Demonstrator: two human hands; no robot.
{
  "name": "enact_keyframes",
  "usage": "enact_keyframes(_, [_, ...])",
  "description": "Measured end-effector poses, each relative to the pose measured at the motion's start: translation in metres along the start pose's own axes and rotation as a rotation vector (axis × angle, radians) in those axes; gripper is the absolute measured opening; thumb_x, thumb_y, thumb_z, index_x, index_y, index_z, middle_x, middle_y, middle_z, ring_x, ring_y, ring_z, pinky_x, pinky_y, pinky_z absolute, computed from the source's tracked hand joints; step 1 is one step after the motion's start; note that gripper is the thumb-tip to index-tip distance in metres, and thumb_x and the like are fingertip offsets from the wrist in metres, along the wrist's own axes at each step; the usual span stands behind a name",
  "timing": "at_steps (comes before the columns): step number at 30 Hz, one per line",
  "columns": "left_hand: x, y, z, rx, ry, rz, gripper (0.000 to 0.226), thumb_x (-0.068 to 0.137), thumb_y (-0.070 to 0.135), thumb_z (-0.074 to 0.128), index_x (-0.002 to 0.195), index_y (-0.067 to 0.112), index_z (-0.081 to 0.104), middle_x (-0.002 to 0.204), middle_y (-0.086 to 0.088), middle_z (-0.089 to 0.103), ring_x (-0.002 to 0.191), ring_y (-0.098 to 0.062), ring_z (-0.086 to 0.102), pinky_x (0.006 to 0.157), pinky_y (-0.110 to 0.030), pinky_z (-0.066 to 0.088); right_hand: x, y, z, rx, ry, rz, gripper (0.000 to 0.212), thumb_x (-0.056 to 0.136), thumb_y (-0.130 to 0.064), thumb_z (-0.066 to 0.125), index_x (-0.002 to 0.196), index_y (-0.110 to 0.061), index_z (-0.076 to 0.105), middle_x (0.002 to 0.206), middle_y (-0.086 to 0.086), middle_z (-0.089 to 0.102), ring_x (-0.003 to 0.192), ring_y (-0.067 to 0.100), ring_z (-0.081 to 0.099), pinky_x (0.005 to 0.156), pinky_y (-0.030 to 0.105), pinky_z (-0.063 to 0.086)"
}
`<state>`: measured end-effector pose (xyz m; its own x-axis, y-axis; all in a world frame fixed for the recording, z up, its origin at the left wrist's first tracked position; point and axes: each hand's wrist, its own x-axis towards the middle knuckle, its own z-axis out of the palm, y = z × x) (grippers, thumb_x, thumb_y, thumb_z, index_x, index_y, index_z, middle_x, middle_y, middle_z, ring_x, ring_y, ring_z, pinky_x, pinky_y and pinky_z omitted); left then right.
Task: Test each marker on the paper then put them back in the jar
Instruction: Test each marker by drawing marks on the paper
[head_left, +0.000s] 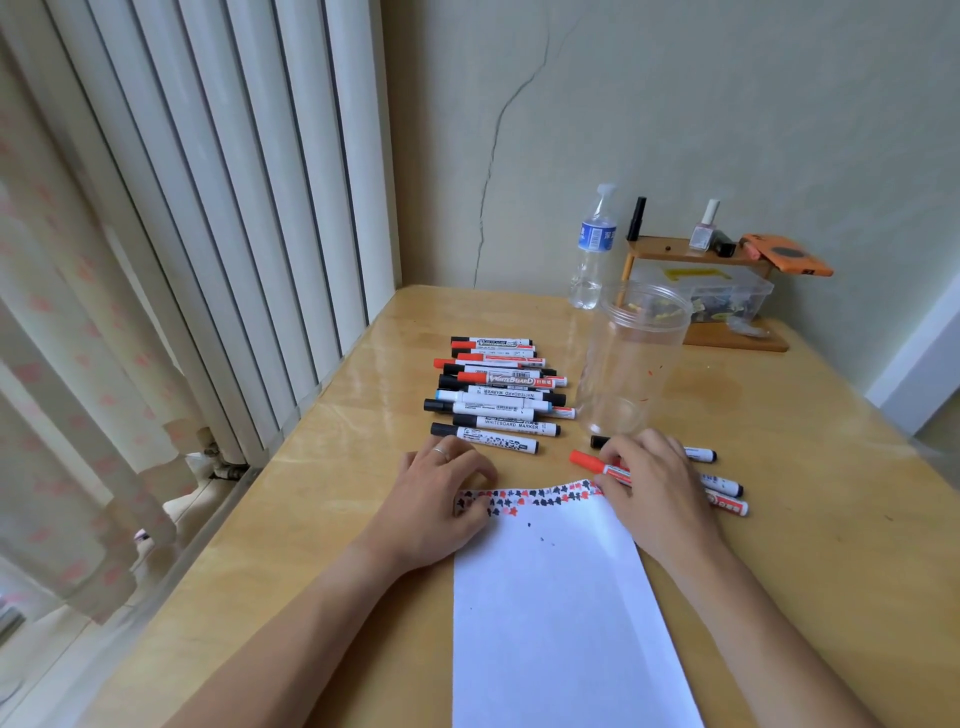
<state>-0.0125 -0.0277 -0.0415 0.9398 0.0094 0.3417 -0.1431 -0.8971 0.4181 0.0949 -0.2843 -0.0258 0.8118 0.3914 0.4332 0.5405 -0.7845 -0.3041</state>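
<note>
- The right hand (649, 486) pinches a red-capped marker (597, 465) at the barrel, fingers curled round it just behind the cap; the cap sticks out to the left of the grip, over the top right corner of the paper (561, 597).
- The left hand (441, 493) lies on the paper's top left corner with its fingers loosely bent, pressing the sheet down and gripping nothing.
- Under and behind the right hand lie three more markers (727, 488) on the table (805, 519), partly hidden by the fingers.
- A pile of markers (498, 389) sits beyond the left hand, well clear of either grip.
- The clear jar (631, 364) stands upright and open just beyond the right hand, with nothing seen inside it.
- Handling, as a judgement: a marker is light, stiff and smooth, so a mid-barrel pinch should steady it, while the cap wants a firm pull from the other hand.
- The paper is thin and would likely slide or curl, so a flat press near the writing edge suits it.
- The jar looks like light plastic and could tip if a marker is dropped against its rim.
</note>
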Motion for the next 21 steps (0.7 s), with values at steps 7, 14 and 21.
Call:
enact_keyframes(7, [0.0, 0.0, 0.0, -0.032, 0.011, -0.022, 0.03, 0.088, 0.044, 0.05, 0.116, 0.039, 0.06, 0.119, 0.019, 0.048, 0.117, -0.003, 0.04, 0.094, -0.03, 0.028, 0.0, 0.003, -0.002, -0.057, 0.044, 0.119, 0.016, 0.079, -0.004, 0.077, 0.083, -0.015, 0.067, 0.084, 0.003, 0.054, 0.084, 0.03, 0.055, 0.068, 0.039, 0.046])
enact_keyframes(14, [0.008, -0.004, -0.003, -0.044, 0.063, -0.143, 0.057, 0.095, 0.044, 0.05, 0.151, 0.035, 0.043, 0.157, 0.015, 0.037, 0.149, -0.006, 0.028, 0.119, -0.036, 0.024, -0.008, -0.032, 0.005, 0.258, -0.034, -0.23, 0.016, 0.092, -0.03, 0.063, 0.104, -0.023, 0.071, 0.102, -0.01, 0.06, 0.099, 0.011, 0.053, 0.09, 0.026, 0.043])
enact_keyframes(21, [0.009, -0.003, 0.005, 0.084, 0.152, -0.181, 0.051, 0.092, 0.014, 0.053, 0.142, 0.018, 0.055, 0.134, -0.002, 0.052, 0.125, -0.028, 0.047, 0.095, -0.042, 0.041, -0.017, -0.047, 0.017, 0.209, -0.207, -0.268, 0.031, 0.093, -0.047, 0.066, 0.115, -0.026, 0.071, 0.108, -0.015, 0.054, 0.11, 0.008, 0.048, 0.095, 0.019, 0.037])
